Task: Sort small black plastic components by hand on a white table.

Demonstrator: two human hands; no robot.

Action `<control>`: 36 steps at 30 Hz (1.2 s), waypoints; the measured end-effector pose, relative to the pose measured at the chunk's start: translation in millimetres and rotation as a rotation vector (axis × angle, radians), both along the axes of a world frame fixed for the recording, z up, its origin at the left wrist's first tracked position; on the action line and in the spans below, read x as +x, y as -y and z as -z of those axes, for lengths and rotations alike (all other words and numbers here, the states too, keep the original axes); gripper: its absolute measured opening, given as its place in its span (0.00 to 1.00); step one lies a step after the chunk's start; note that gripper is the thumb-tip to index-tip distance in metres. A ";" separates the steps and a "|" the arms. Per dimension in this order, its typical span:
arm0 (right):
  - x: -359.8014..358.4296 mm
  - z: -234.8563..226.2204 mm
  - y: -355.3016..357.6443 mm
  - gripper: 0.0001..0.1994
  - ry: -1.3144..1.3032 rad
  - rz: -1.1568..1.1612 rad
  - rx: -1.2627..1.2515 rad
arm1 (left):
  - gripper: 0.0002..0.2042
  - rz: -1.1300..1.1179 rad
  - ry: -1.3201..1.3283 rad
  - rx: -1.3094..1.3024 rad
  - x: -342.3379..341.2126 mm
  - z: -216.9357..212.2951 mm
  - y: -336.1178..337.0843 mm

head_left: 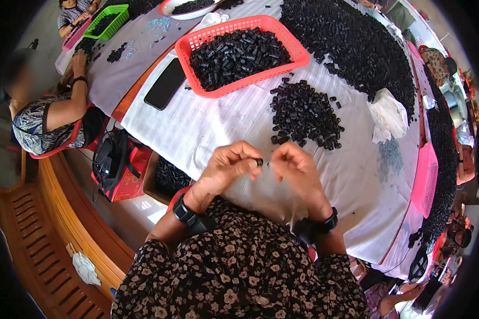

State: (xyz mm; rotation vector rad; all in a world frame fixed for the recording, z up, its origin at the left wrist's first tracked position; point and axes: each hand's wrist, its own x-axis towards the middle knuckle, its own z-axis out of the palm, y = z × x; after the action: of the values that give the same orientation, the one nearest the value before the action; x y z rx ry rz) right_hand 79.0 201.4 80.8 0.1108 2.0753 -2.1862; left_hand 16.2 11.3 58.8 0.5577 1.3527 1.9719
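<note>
One white-clothed worktop carries a red basket of black tubular pieces, then a loose pile of the same just beyond the hands. Left hand has its grip pinched on a small black piece; right hand has fingertips closed together beside it, on what I cannot tell.

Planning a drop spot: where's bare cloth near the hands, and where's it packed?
Bare white cloth lies between the red basket, the phone and the left hand. More lies right of the right hand, toward the pink basket. Crowded: the small black pile and the large heap.
</note>
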 end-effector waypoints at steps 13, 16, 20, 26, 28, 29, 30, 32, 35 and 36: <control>6.6 38.1 -13.5 0.05 -0.306 0.121 0.633 | 0.07 -0.043 0.445 0.335 -29.4 49.7 10.0; -0.5 37.0 -9.8 0.06 -0.363 0.107 0.749 | 0.07 -0.020 0.443 0.357 -29.7 53.4 10.9; -5.7 45.8 -10.2 0.08 -0.424 0.109 0.807 | 0.07 -0.013 0.470 0.404 -28.6 57.8 9.8; -2.7 40.1 -3.7 0.10 -0.389 0.012 1.003 | 0.07 -0.053 0.462 0.376 -26.0 54.5 10.7; -1.6 39.7 -3.6 0.09 -0.379 -0.004 1.012 | 0.08 -0.062 0.449 0.353 -24.5 54.5 10.0; -0.5 40.3 -3.4 0.09 -0.387 -0.012 1.040 | 0.08 -0.057 0.451 0.354 -23.8 55.7 9.6; -1.1 40.5 -3.1 0.09 -0.393 -0.020 1.069 | 0.08 -0.053 0.455 0.355 -24.5 56.5 9.3; 2.2 36.8 0.3 0.09 -0.408 -0.024 1.099 | 0.08 -0.046 0.442 0.367 -23.7 57.4 10.0; 5.6 37.2 0.8 0.10 -0.447 0.029 1.092 | 0.08 -0.041 0.433 0.370 -25.0 56.2 10.3; 8.9 39.8 0.2 0.10 -0.451 0.029 1.103 | 0.08 -0.039 0.437 0.370 -24.3 56.6 11.1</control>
State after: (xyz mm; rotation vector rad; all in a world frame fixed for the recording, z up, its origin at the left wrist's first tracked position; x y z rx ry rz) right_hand 88.0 201.2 41.0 -0.2780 3.2665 -0.8547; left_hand -8.1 0.2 2.1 0.2394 0.7433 2.2273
